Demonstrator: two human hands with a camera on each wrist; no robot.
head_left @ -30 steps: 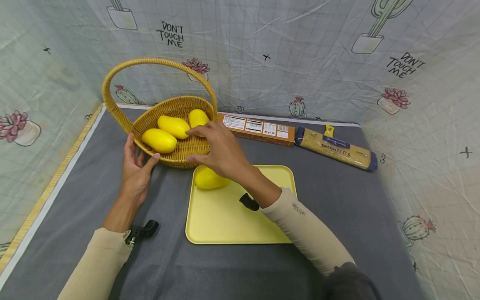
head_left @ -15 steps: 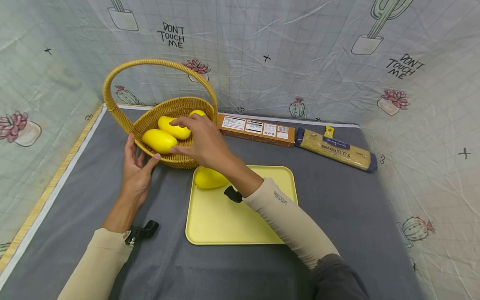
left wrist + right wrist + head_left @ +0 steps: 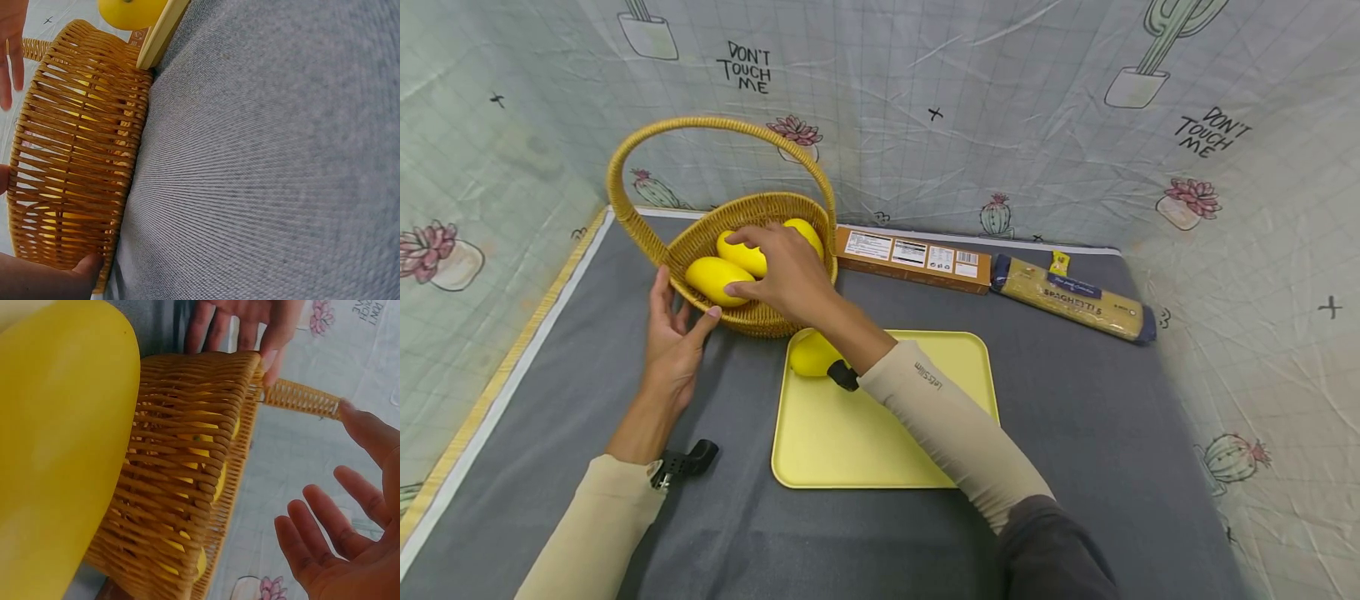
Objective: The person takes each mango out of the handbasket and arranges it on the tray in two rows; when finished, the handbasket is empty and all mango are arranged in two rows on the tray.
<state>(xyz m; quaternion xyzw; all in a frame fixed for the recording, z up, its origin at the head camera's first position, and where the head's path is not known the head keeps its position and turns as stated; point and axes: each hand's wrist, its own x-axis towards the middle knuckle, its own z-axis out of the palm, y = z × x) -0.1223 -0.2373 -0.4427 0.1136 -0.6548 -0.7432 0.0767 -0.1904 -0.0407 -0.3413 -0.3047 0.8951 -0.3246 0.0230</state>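
A yellow wicker basket [image 3: 760, 325] with a tall arched handle holds three yellow mangoes: one at the left [image 3: 711, 277], one behind it [image 3: 739, 252], and one at the back right [image 3: 806, 234]. My left hand [image 3: 673, 354] holds the basket's front left side, its thumb at the rim. Over the basket hovers my right hand [image 3: 786, 271], fingers and thumb spread with nothing between them, partly covering the mangoes. In the right wrist view this hand [image 3: 350, 544] is apart from the basket. Another mango [image 3: 811, 356] lies on a pale yellow tray [image 3: 880, 450], partly behind my right wrist.
Along the back edge lie a brown box [image 3: 917, 260] and a spaghetti packet [image 3: 1071, 298], with a small yellow packet [image 3: 1059, 263] behind it. Grey cloth [image 3: 1097, 433] covers the table. Printed curtains [image 3: 1000, 108] stand around it.
My right hand has moved left across the basket, from near the back right mango to above the left ones. The left hand and the basket stay in place.
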